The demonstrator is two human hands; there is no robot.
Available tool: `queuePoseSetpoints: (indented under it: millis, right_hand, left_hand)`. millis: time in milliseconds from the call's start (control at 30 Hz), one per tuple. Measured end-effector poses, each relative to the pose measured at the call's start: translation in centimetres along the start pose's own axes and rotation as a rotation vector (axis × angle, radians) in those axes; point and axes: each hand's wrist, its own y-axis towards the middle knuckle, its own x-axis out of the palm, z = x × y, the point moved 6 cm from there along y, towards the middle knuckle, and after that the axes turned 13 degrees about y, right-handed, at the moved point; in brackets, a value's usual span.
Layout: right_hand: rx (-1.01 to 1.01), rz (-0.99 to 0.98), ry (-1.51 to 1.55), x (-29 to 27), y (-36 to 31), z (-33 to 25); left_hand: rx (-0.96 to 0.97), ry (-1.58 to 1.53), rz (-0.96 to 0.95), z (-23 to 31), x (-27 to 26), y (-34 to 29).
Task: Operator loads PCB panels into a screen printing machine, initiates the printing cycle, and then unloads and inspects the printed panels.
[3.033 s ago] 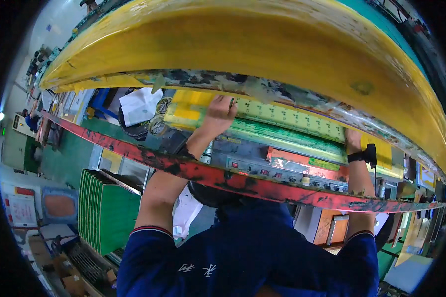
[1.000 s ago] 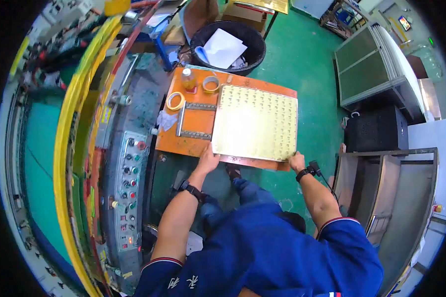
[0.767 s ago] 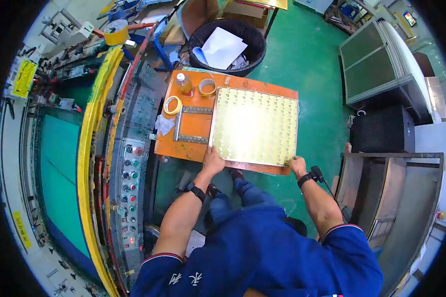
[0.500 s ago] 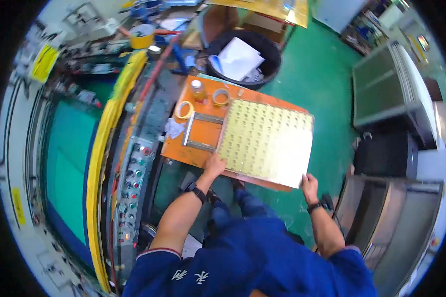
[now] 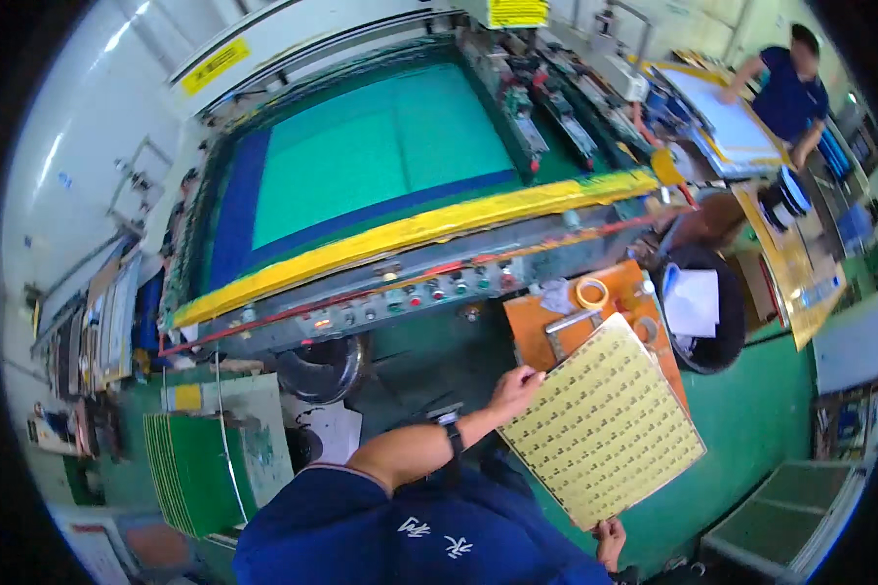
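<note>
A flat yellowish sheet (image 5: 605, 424), covered with rows of small dark printed marks, is held out in front of me, tilted, partly above an orange work table (image 5: 529, 327). My left hand (image 5: 517, 391) pinches its left edge near a corner. At the near corner my right hand (image 5: 610, 542) is closed on the sheet's rim, its fingers partly under it. Past the far edge, a roll of tape (image 5: 591, 292), a crumpled white cloth (image 5: 556, 295) and part of a metal frame (image 5: 574, 322) show on the table.
A large printing machine with a green screen (image 5: 380, 156), a yellow front bar (image 5: 410, 246) and a button panel (image 5: 415, 297) stands ahead. A black bin (image 5: 724, 336) holds white paper. A co-worker (image 5: 790, 93) works at the far right. Green racks (image 5: 190, 473) stand at left.
My view has swung left, bringing the machine and the co-worker into sight. Both hands have kept hold of the sheet, which has shifted off the table toward me and turned.
</note>
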Motion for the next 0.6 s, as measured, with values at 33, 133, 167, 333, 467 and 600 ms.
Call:
queuePoseSetpoints:
  millis: [33, 133, 167, 333, 467, 600]
  right_hand:
    - [-0.006, -0.043, -0.013, 2.6, 1.5, -2.3]
    - [-0.150, -0.275, -0.349, 12.2, 4.5, -9.4]
    - [-0.244, -0.370, -0.360, 15.1, 5.8, -9.9]
    - [-0.493, -0.604, -0.863, 31.8, 5.8, -13.2]
    - [-0.637, -0.903, -0.798, 43.7, 0.8, -13.0]
    - [-0.734, -1.157, -0.920, 50.4, -1.4, -10.5]
  left_hand:
    - [0.010, -0.037, 0.083, -0.9, -3.7, -1.8]
    - [0.016, -0.236, 0.302, -4.0, -12.9, -7.1]
    - [-0.017, -0.277, 0.353, -6.4, -15.2, -8.6]
    - [-0.169, -0.426, 0.668, -11.5, -28.9, -18.2]
    - [-0.253, -0.552, 0.954, -22.6, -35.8, -25.3]
    - [-0.268, -0.643, 1.018, -26.8, -40.5, -30.6]
